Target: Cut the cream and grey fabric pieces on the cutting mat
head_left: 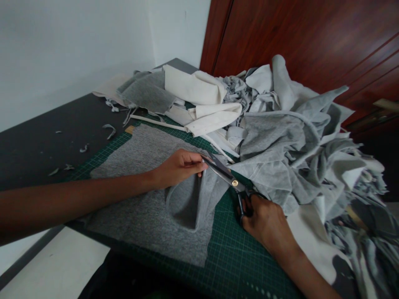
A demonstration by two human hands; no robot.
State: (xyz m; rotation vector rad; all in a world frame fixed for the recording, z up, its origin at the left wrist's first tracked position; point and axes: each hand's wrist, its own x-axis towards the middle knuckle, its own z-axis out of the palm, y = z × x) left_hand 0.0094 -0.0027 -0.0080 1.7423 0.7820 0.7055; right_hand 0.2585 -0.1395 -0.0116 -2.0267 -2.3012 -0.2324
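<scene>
A grey knit fabric piece (140, 182) lies flat on a green cutting mat (237, 257). My left hand (179, 166) pinches a raised fold of this fabric near its far edge, fingers closed. My right hand (264, 220) grips the black handles of a pair of scissors (227, 176). The blades point up-left toward the held fold and meet the fabric right beside my left fingertips.
A big heap of grey and white fabric offcuts (299, 141) fills the right and far side of the mat. Folded white cloth (199, 99) lies behind. Small scraps (109, 131) dot the dark table (40, 141) at left. A red-brown wooden door (311, 37) stands behind.
</scene>
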